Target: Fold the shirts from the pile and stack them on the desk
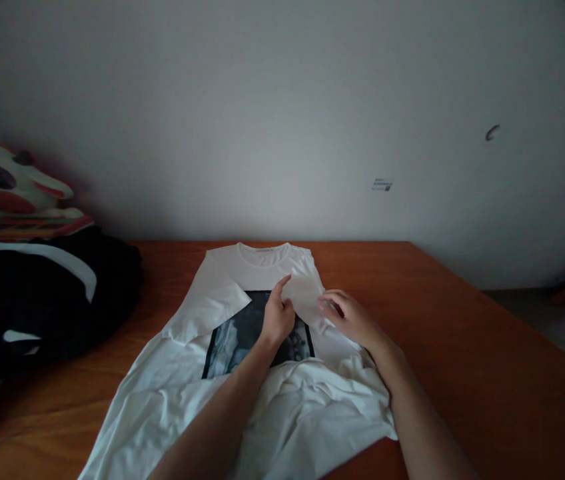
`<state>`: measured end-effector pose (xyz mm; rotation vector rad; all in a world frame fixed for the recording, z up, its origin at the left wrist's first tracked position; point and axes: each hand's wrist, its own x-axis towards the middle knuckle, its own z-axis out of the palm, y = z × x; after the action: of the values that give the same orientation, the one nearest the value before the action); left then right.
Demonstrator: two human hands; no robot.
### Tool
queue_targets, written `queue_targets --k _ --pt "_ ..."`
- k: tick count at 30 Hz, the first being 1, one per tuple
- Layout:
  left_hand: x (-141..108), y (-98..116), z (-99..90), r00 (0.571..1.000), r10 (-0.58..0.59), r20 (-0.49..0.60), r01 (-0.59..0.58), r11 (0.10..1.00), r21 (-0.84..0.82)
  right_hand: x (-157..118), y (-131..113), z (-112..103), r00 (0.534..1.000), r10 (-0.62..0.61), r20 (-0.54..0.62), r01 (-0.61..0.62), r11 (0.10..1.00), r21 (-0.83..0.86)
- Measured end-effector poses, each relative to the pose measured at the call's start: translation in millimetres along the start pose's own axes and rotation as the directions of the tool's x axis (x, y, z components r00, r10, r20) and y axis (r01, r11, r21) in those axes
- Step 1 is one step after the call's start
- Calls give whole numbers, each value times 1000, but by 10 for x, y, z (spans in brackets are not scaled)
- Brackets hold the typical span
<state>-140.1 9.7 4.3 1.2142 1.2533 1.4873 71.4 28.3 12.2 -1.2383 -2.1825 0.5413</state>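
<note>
On the brown desk (442,320) a white T-shirt (187,367) stretches near to far, left hand (279,313) over its print (240,333), fingers loosely parted, seemingly empty, right hand (350,317) at its right edge, fingers half-curled, hold unclear.

The single view came from the person's head, facing forward and down over the surface (462,373) toward the wall (242,120), which filled the frame's upper half. The camera sat close enough that the white shirt (152,393) and both forearms (222,413) were cut by the bottom edge.
</note>
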Motion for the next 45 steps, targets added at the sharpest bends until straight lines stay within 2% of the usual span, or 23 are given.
queue_targets --k 3,5,8,10,12,14,16,20,23,27,29,31,33,35,37,39,43,45 --pt "-31 19 2 987 154 -43 -142 968 206 11 79 10 999 2 -33 -4 998 -56" --pt "-69 51 4 965 262 1 -248 911 330 0 110 12 1000 -13 -16 12 997 -79" --pt "-143 117 15 917 347 199 -398 833 384 4 129 33 997 -43 -69 38 997 -68" --pt "-192 150 32 876 331 351 -445 835 323 58 126 53 988 -14 -153 7 999 -49" --pt "-230 162 51 815 299 497 -462 853 243 176 108 66 980 41 -194 -54 996 -64" --pt "-251 155 63 751 283 597 -485 850 207 360 73 74 988 61 -142 -82 985 -149" --pt "-256 144 63 715 286 638 -527 820 223 590 33 92 998 42 -47 -52 970 -237" --pt "-248 136 41 683 314 660 -582 780 231 1038 8 192 996 37 78 -12 953 -303" --pt "-252 129 25 672 316 669 -583 783 216 1241 86 287 983 127 134 -73 933 -354" --pt "-263 116 24 684 285 672 -530 826 190 1306 250 334 947 286 147 -202 885 -419" --pt "-254 113 33 718 267 643 -461 874 152 1297 298 320 938 318 136 -231 868 -438" --pt "-231 110 40 814 236 531 -360 922 141 1283 300 301 943 311 120 -227 864 -449" --pt "-206 99 36 919 175 353 -247 954 169 1258 257 290 955 282 90 -212 865 -454" --pt "-190 79 20 971 119 206 -164 962 219 1200 182 298 963 263 52 -212 866 -452" --pt "-187 56 -6 984 98 152 -138 950 279 1081 89 328 964 265 25 -227 867 -445" --pt "-189 39 -38 981 109 162 -158 930 332 895 -6 375 971 238 24 -205 876 -436" --pt "-168 31 -118 976 140 168 -205 853 480 450 -153 451 994 74 85 -29 897 -442" --pt "-152 32 -159 981 138 139 -192 823 534 280 -201 448 991 46 123 13 900 -435"
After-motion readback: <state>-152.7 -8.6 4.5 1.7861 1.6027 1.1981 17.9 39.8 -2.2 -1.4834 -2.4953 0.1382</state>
